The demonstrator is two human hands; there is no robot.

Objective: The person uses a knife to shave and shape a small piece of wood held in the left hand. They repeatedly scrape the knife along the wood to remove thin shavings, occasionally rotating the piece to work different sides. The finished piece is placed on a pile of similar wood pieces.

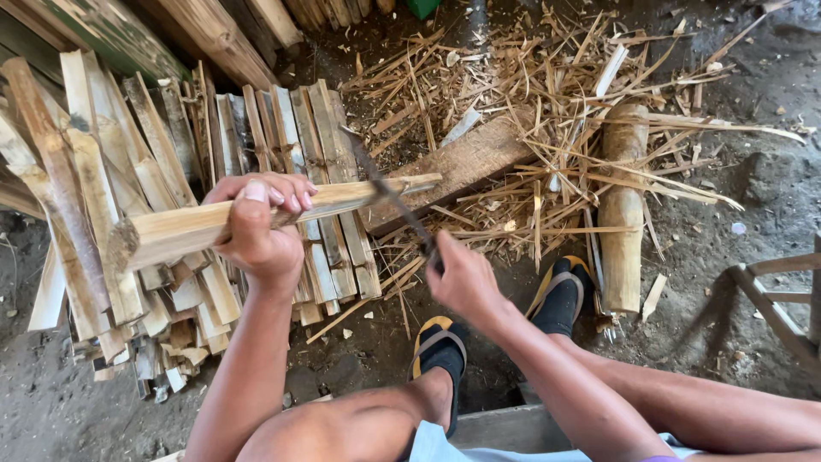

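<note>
My left hand [259, 224] grips a long pale split piece of wood [180, 229], held nearly level with its far end resting on a brown wooden block [466, 162]. My right hand [462, 278] is closed around the handle of a dark knife [389, 195]. Its blade slants up to the left and crosses the far end of the held piece. Both of my feet, in black socks and yellow-strapped sandals [560, 295], sit on the dirt below the block.
A stack of split wood pieces [128, 188] lies at the left. Thin pale shavings and splinters [547, 103] cover the ground behind the block. A short round log [623, 214] lies at the right. A wooden stool edge [782, 295] shows at far right.
</note>
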